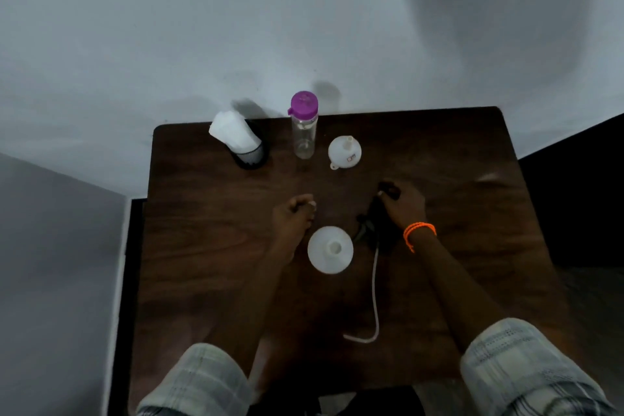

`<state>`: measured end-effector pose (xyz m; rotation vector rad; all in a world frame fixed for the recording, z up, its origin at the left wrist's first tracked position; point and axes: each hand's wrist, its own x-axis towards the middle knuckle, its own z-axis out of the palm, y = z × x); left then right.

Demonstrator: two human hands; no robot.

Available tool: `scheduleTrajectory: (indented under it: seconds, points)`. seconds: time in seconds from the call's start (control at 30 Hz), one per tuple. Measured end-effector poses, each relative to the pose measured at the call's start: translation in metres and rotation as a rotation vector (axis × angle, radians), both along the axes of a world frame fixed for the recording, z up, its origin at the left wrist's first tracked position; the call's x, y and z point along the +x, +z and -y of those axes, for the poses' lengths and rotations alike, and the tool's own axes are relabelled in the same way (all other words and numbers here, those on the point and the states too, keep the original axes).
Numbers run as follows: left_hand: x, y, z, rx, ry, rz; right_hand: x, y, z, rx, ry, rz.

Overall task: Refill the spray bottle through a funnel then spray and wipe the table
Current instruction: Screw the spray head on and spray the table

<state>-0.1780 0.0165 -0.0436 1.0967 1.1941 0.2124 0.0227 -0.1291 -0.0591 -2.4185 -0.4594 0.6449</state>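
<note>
Head view: right hand (pixel 401 204) grips black sprayer head (pixel 373 223) on table (pixel 209 246); left hand (pixel 297 213) curled, empty, beside white spray bottle (pixel 330 249).

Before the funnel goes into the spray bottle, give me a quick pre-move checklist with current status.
1. Spray bottle upright, neck open: ok, the sprayer is off it.
2. Sprayer head clear of the bottle: ok, it lies on the table beside it, tube trailing; the right hand has its grip on it.
3. Left hand free: ok, fingers curled, holding nothing.
4. Funnel reachable: ok, it sits spout up, beyond the right hand.
5. Water bottle ready to pour: not ok, purple cap on.
6. Water level: cannot tell.
</note>
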Motion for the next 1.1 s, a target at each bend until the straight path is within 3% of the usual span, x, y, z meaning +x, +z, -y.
scheduleTrajectory:
  seconds: [0.17,0.3,0.5,0.6,0.77,0.93,1.1]
  points:
    - [-0.044,0.005,0.023,0.013,-0.237,0.092,-0.026,0.011,0.036,-0.048,-0.007,-0.013]
    - [-0.062,0.011,0.029,0.146,-0.507,0.158,-0.048,0.013,0.053,-0.109,-0.039,-0.043]
    - [-0.064,-0.007,0.042,0.571,-0.746,0.103,-0.070,0.023,0.051,-0.209,-0.027,-0.114]
    - [-0.060,-0.012,0.047,0.728,-0.766,0.054,-0.075,0.023,0.045,-0.229,-0.019,-0.106]
    - [-0.054,-0.014,0.052,0.796,-0.736,0.028,-0.079,0.020,0.039,-0.200,-0.166,-0.213]
    - [-0.048,-0.004,0.041,0.867,-0.806,-0.029,-0.084,0.033,0.050,0.028,-0.416,-0.417]
    - [-0.065,0.005,0.033,0.845,-0.762,-0.050,-0.078,0.052,0.071,0.224,-0.467,-0.495]
